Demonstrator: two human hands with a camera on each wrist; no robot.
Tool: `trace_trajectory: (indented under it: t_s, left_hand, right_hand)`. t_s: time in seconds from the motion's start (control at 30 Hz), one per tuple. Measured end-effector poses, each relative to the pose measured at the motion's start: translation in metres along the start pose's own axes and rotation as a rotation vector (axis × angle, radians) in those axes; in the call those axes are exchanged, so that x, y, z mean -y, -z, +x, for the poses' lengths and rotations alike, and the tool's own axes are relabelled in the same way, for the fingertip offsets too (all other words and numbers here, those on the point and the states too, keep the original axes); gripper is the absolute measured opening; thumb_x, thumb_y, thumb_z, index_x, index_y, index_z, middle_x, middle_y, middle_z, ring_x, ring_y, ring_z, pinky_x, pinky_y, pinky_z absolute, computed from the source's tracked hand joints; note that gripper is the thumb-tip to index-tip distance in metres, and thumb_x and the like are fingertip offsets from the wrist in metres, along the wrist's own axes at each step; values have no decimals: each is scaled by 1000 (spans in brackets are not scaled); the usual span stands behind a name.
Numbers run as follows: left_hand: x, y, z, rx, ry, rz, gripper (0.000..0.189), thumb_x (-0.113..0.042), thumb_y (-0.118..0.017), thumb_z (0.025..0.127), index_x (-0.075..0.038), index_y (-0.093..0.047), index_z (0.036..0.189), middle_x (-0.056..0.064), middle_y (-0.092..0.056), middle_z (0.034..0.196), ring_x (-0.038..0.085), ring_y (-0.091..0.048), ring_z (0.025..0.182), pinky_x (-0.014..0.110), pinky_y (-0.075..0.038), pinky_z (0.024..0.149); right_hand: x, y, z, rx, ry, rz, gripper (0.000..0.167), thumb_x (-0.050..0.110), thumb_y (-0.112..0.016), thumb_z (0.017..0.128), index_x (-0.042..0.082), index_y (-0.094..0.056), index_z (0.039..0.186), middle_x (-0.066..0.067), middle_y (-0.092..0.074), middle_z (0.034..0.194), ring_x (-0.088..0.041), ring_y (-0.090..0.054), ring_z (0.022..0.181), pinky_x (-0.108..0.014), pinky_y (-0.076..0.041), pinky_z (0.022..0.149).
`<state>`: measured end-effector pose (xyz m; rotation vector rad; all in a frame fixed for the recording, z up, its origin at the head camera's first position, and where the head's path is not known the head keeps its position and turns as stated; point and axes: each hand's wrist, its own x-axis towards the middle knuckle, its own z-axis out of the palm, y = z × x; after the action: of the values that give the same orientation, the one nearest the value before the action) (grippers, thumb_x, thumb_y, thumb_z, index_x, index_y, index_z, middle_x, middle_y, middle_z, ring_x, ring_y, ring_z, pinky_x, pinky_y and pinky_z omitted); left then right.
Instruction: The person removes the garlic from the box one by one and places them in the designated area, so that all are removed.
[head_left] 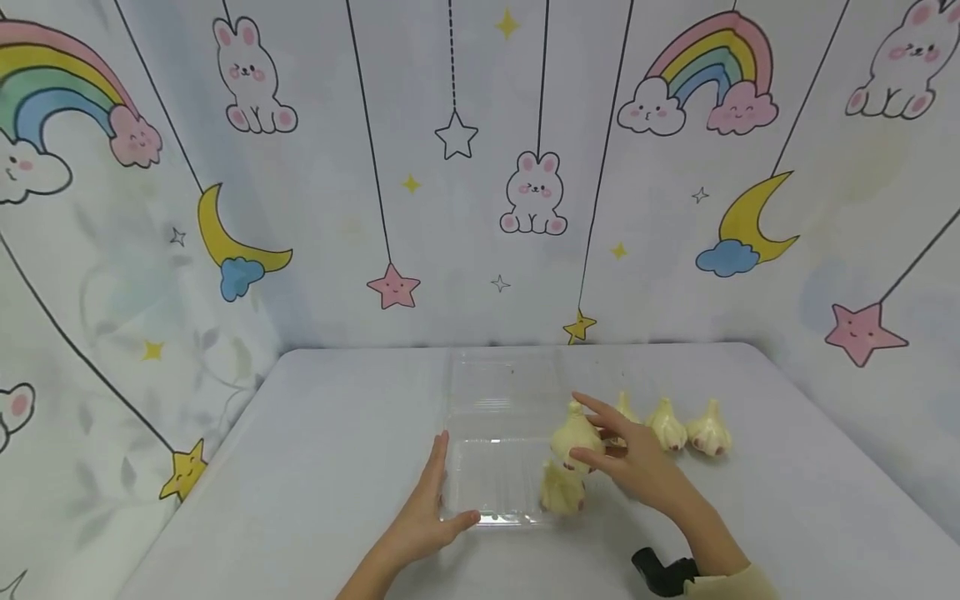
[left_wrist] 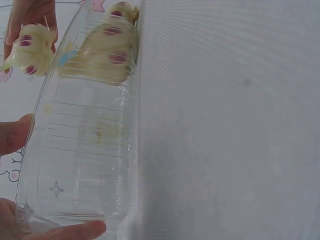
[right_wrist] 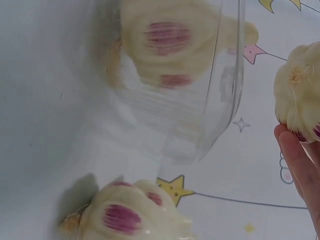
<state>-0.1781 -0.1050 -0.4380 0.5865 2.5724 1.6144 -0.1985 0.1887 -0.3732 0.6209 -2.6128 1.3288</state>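
A clear plastic clamshell box (head_left: 495, 479) lies with its lid (head_left: 502, 379) folded back behind it. My left hand (head_left: 427, 508) rests along the box's left side, fingers straight, thumb at the front corner; its fingertips (left_wrist: 17, 134) touch the rim in the left wrist view. One garlic bulb (head_left: 562, 490) sits in the right end of the box, seen through the wall as a pale bulb with purple patches (right_wrist: 170, 40). Just above it, my right hand (head_left: 637, 458) pinches another garlic bulb (head_left: 576, 437) between thumb and fingers, stem upward.
Right of the box stand a garlic bulb (head_left: 624, 407) partly hidden by the right hand, a second bulb (head_left: 666, 427) and a third bulb (head_left: 709, 429). A black object (head_left: 663, 573) is beside the right sleeve (head_left: 735, 585). A patterned curtain (head_left: 480, 208) rises behind the white table (head_left: 337, 417).
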Motion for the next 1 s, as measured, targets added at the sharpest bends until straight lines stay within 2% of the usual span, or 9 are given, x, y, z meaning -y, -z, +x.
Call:
trace_trajectory:
  t_s: [0.33, 0.5, 0.83, 1.0]
  left_hand:
    - [0, -1, 0, 5, 4, -2, 105, -24, -73, 77, -5, 4, 146, 28, 7, 148, 58, -19, 124, 64, -35, 88]
    - [-1, 1, -1, 14, 6, -15, 105, -21, -73, 78, -5, 5, 146, 29, 9, 147, 58, -18, 124, 65, -34, 89]
    - [-2, 1, -3, 8, 16, -11, 105, -20, -73, 77, -8, 4, 146, 27, 8, 148, 57, -18, 125, 63, -35, 89]
    - [-1, 0, -2, 10, 6, -10, 105, -21, -73, 77, -7, 5, 146, 28, 8, 148, 57, -19, 124, 64, -35, 89]
  right_hand:
    - [-3, 20, -12, -24, -60, -79, 63, 31, -68, 82, 29, -39, 138, -17, -56, 121, -24, -56, 101, -28, -52, 78]
    - [-10, 28, -14, -43, -83, -126, 64, 36, -67, 82, 32, -38, 139, -17, -56, 121, -25, -57, 101, -29, -52, 77]
    - [-21, 44, -25, -100, -63, -214, 64, 33, -67, 83, 32, -37, 138, -14, -60, 115, -23, -60, 94, -25, -53, 73]
    - [-26, 52, -31, -117, -76, -239, 64, 32, -68, 82, 30, -38, 139, -20, -59, 116, -25, -61, 95, -25, -53, 72]
